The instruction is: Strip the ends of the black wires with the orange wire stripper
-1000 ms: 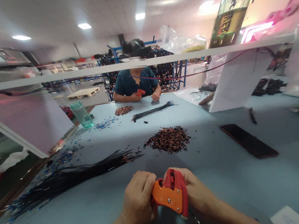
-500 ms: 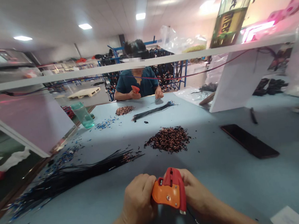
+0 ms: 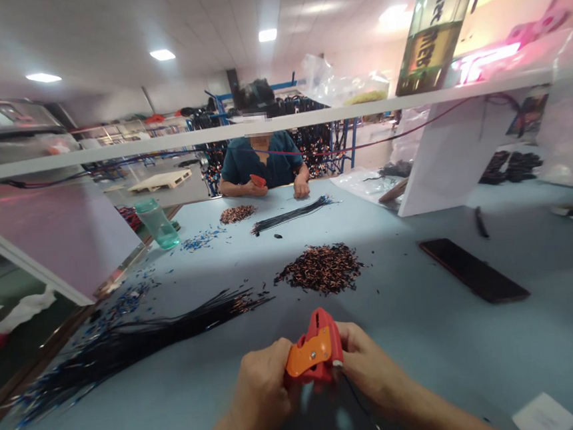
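In my left hand (image 3: 265, 387) is a red and orange wire stripper (image 3: 312, 353), with my fingers closed around its handle. My right hand (image 3: 367, 362) is pinched right beside the tool's head. From the right hand's fingers a thin black wire (image 3: 359, 399) hangs down, its bare tip showing below; its upper end is hidden behind the tool. Beyond the hands lies a heap of short black and copper scraps (image 3: 324, 268). A long bundle of black wires (image 3: 167, 336), with copper ends and blue tips, stretches across the table on the left.
A dark phone (image 3: 472, 269) lies on the right. Blue scraps (image 3: 128, 296) and a green cup (image 3: 157, 225) are on the left. Across the table sits a co-worker (image 3: 262, 160) holding a red tool, near a smaller wire bundle (image 3: 291, 214). A white shelf (image 3: 278, 124) spans overhead.
The wire stripper has tilted and shifted slightly up and left, its orange part now angled with red showing beneath. Both hands moved with it. The co-worker's hands have lowered a little.
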### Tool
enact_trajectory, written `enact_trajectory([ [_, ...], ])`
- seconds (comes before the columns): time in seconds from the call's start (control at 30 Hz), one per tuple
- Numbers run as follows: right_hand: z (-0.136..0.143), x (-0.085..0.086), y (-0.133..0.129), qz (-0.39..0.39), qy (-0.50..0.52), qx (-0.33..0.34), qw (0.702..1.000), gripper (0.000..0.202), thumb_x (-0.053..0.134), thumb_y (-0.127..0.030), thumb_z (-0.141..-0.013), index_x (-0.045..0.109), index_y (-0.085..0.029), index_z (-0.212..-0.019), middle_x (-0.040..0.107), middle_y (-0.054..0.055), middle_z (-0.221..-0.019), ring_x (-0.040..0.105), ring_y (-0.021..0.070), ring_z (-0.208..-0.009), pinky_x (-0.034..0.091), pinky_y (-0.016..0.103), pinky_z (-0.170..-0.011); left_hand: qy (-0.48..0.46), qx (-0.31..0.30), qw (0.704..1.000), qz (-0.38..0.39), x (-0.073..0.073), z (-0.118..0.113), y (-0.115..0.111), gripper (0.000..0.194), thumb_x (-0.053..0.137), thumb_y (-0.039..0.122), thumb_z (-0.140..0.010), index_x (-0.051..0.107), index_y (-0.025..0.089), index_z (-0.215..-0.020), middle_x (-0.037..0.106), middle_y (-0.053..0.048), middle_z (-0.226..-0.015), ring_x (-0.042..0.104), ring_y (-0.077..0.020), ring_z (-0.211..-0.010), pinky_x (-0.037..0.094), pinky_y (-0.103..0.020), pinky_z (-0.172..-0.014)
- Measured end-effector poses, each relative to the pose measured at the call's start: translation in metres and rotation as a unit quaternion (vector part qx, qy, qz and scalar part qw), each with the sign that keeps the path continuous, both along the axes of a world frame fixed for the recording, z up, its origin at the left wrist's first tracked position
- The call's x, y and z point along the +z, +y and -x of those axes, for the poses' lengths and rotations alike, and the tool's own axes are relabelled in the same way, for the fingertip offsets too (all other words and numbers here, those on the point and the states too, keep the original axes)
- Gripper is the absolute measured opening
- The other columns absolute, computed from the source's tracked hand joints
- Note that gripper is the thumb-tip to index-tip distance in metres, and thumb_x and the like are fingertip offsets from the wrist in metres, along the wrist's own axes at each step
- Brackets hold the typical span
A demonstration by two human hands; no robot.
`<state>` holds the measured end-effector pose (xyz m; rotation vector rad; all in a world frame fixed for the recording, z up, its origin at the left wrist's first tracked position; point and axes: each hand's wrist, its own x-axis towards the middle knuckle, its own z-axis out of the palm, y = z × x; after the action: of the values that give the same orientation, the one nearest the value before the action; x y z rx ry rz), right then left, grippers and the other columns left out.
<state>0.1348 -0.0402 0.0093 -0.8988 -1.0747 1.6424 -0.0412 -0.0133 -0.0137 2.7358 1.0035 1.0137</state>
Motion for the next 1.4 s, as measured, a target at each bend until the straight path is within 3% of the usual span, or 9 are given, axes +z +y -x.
enact_trajectory([
  [0.2, -0.012, 0.003, 0.007, 0.018, -0.081, -0.033, 0.996, 0.021, 0.064, -0.036, -0.076, 0.058, -0.017, -0.075, 0.059, -0.003, -0.057, 0.050, 0.0084, -0.043, 0.034, 0.019, -0.043, -0.060, 0.038, 0.986, 0.152, 0.012, 0.004, 0.002, 0.012, 0.055, 0.024, -0.087, 0.051, 0.022, -0.076, 0.053, 0.004, -0.057, 0.046, -0.0111, -0.046, 0.031, -0.023, -0.049],
  [0.3, -0.023, 0.005, 0.014, -0.010, -0.170, -0.091, 0.981, 0.017, 0.058, -0.034, -0.079, 0.056, -0.018, -0.075, 0.053, -0.006, -0.054, 0.039, 0.0073, -0.041, 0.030, 0.020, -0.043, -0.156, 0.078, 0.945, 0.277, 0.020, 0.006, 0.003, 0.018, 0.060, 0.033, -0.084, 0.053, 0.021, -0.073, 0.050, 0.003, -0.056, 0.044, -0.0121, -0.049, 0.034, -0.024, -0.051],
  [0.37, -0.029, 0.005, 0.017, -0.047, -0.228, -0.125, 0.964, 0.016, 0.054, -0.032, -0.081, 0.057, -0.019, -0.073, 0.049, -0.005, -0.057, 0.038, 0.0085, -0.046, 0.031, 0.021, -0.045, -0.256, 0.077, 0.878, 0.396, 0.024, 0.007, 0.004, 0.021, 0.064, 0.038, -0.082, 0.055, 0.020, -0.077, 0.053, 0.002, -0.058, 0.049, -0.0137, -0.053, 0.039, -0.025, -0.054],
  [0.53, -0.035, 0.004, 0.019, -0.120, -0.338, -0.140, 0.923, 0.014, 0.047, -0.025, -0.084, 0.058, -0.020, -0.077, 0.048, -0.003, -0.063, 0.042, 0.0120, -0.054, 0.034, 0.024, -0.052, -0.448, -0.049, 0.614, 0.649, 0.025, 0.007, 0.011, 0.022, 0.069, 0.033, -0.077, 0.058, 0.019, -0.090, 0.058, 0.001, -0.069, 0.057, -0.0166, -0.063, 0.048, -0.032, -0.065],
  [0.6, -0.035, 0.003, 0.019, -0.154, -0.362, -0.132, 0.910, 0.015, 0.047, -0.023, -0.085, 0.061, -0.020, -0.079, 0.050, -0.003, -0.063, 0.045, 0.0131, -0.056, 0.036, 0.025, -0.054, -0.460, -0.088, 0.553, 0.689, 0.022, 0.008, 0.013, 0.020, 0.068, 0.031, -0.077, 0.061, 0.017, -0.088, 0.059, 0.000, -0.068, 0.058, -0.0163, -0.062, 0.050, -0.035, -0.068],
  [0.67, -0.034, 0.003, 0.019, -0.193, -0.366, -0.126, 0.902, 0.016, 0.049, -0.021, -0.085, 0.063, -0.019, -0.079, 0.053, -0.001, -0.067, 0.048, 0.0139, -0.061, 0.038, 0.026, -0.059, -0.465, -0.118, 0.517, 0.709, 0.019, 0.009, 0.014, 0.019, 0.067, 0.030, -0.077, 0.063, 0.015, -0.088, 0.060, -0.001, -0.068, 0.059, -0.0159, -0.062, 0.050, -0.036, -0.070],
  [0.9, -0.034, 0.012, 0.012, -0.227, -0.283, -0.112, 0.925, 0.014, 0.054, -0.024, -0.087, 0.067, -0.020, -0.083, 0.056, 0.000, -0.076, 0.051, 0.0135, -0.066, 0.040, 0.025, -0.061, -0.436, -0.223, 0.457, 0.742, 0.011, 0.005, 0.006, 0.025, 0.063, 0.031, -0.077, 0.065, 0.012, -0.094, 0.061, -0.002, -0.069, 0.062, -0.0166, -0.061, 0.051, -0.037, -0.070],
  [1.1, -0.032, 0.013, 0.008, -0.228, -0.286, -0.157, 0.917, 0.011, 0.055, -0.023, -0.088, 0.065, -0.021, -0.084, 0.058, 0.000, -0.072, 0.050, 0.0136, -0.063, 0.039, 0.025, -0.057, -0.402, -0.232, 0.448, 0.764, 0.010, -0.002, -0.005, 0.024, 0.064, 0.029, -0.075, 0.065, 0.011, -0.091, 0.062, -0.003, -0.067, 0.064, -0.0171, -0.059, 0.052, -0.036, -0.067],
  [1.4, -0.037, 0.012, 0.012, -0.297, -0.322, -0.198, 0.877, 0.015, 0.054, -0.021, -0.092, 0.066, -0.020, -0.082, 0.061, 0.003, -0.080, 0.057, 0.0159, -0.073, 0.043, 0.026, -0.066, -0.375, -0.238, 0.441, 0.780, 0.009, -0.003, -0.010, 0.027, 0.068, 0.028, -0.070, 0.065, 0.011, -0.091, 0.063, -0.004, -0.066, 0.065, -0.0178, -0.058, 0.052, -0.036, -0.066],
])
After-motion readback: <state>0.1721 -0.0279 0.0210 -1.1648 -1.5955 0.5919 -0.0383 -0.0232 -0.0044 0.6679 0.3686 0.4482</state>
